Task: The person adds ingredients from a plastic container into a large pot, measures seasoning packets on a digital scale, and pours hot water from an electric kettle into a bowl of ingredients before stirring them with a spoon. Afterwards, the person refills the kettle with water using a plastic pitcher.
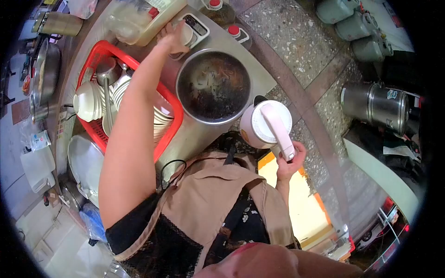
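A person's right hand (pixel 291 161) grips the lower end of the handle of a pink-and-white kettle (pixel 252 127), while the left hand (pixel 172 39) reaches across the counter (pixel 262 81) to a small white cup (pixel 186 34), fingers curved beside it; whether they have closed on the cup cannot be told. The cup is at a white scale (pixel 201 28), which lies near the counter's far edge. The kettle, its white lid facing up, is just beside a round metal basin (pixel 213 123), its dark spout on the basin's side. Dark liquid with brown patches fills much of the basin, between the scale and the person's tan apron (pixel 204 185). To the left, beneath the outstretched forearm, a red plastic basket (pixel 174 132) holds stacked white bowls (pixel 88 104) and a metal ladle (pixel 108 70). Beyond the scale are a pale container with a clear plastic bag (pixel 127 23) and two red-capped bottles (pixel 239 37). Farther right, across the speckled floor (pixel 296 51), a large metal canister (pixel 375 106) and several grey-green cylinders (pixel 357 23) are visible.
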### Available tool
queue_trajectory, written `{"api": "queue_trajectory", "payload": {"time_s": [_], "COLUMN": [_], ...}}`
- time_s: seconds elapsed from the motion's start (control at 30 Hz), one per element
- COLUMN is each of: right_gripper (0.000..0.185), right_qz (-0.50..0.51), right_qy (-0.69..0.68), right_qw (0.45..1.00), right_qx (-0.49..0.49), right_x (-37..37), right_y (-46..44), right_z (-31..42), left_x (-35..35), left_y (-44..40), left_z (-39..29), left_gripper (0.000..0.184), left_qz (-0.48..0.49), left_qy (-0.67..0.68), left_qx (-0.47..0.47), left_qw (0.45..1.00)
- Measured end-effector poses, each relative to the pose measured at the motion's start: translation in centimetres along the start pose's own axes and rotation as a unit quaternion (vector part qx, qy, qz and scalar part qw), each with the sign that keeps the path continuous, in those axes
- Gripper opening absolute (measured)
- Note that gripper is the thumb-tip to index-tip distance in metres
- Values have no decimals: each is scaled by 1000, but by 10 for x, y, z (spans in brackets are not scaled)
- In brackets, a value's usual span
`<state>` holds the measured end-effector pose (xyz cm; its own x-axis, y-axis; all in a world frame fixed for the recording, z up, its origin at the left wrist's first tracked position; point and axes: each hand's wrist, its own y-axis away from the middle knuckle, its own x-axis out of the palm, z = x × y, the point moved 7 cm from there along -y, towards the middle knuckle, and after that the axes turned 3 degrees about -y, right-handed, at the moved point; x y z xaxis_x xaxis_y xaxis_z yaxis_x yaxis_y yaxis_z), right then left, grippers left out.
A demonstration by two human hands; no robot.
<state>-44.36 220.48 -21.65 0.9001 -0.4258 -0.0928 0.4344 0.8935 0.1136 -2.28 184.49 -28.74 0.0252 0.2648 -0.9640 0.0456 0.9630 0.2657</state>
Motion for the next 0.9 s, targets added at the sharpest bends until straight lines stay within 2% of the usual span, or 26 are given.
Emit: {"api": "queue_trajectory", "payload": {"time_s": [0.03,0.07,0.17,0.3,0.33,0.37,0.43,0.47,0.5,0.57,0.6,0.73,0.8,0.9], "right_gripper": [53,53,53,50,55,55,54,54,54,53,52,50,49,46], "right_qz": [-1,6,7,23,44,47,78,89,93,90,98,130,135,144], "right_qy": [-1,-4,-13,-16,-28,-30,-48,-54,-56,-41,-36,-81,-91,-114], "right_qw": [1000,1000,1000,997,998,998,995,994,993,993,990,984,982,978], "right_qx": [0,3,-20,-70,-42,-42,-27,-46,-47,-60,-93,-89,-96,-97], "right_x": [0,2,11,23,25,28,41,47,53,67,74,109,123,144], "right_y": [2,3,0,-13,-16,-19,-27,-32,-36,-44,-49,-63,-69,-80], "right_z": [-1,-2,1,1,-5,-4,1,-1,1,9,11,16,17,16], "left_x": [-11,-13,-53,-108,-123,-129,-173,-177,-176,-186,-195,-215,-226,-244], "left_y": [-3,-12,-5,7,12,17,51,50,45,38,42,61,78,101], "left_z": [4,11,8,-1,-4,-5,-25,-25,-18,-15,-17,-22,-22,-22], "left_gripper": [114,114,116,113,111,111,87,117,117,115,117,116,116,115], "left_qz": [-52,-86,-38,-138,-183,-184,-151,-98,-100,-210,-183,-175,-148,-199], "left_qy": [-11,49,91,87,81,78,109,154,152,53,71,66,81,66], "left_qx": [7,41,14,58,86,83,34,41,38,127,112,95,36,32], "left_qw": [999,994,995,985,976,976,982,982,983,968,974,978,985,977]}}
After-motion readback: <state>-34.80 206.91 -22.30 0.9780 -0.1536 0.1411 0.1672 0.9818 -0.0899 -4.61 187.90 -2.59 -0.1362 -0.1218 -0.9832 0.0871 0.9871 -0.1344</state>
